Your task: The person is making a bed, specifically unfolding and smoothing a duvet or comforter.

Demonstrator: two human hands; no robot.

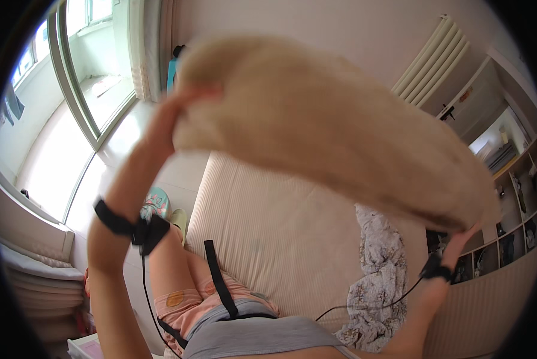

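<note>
A large beige pillow or cushion [322,125], blurred by motion, is held up in front of me above the bed. My left hand [185,107] grips its left end, the fingers partly hidden or blurred against the fabric. At its lower right end is my right hand [466,235], the fingers mostly hidden behind or under it. Beneath lies a mattress with a striped beige cover [268,233]. A crumpled floral cloth [378,273] rests on the bed towards the right. Black straps with small devices and cables are on both wrists.
A round stool with a floral top [155,202] stands left of the bed. Further left are a sliding glass door [93,134] and a stack of folded bedding [44,287]. A radiator [432,60] is on the far wall. Open shelves [513,242] line the right side.
</note>
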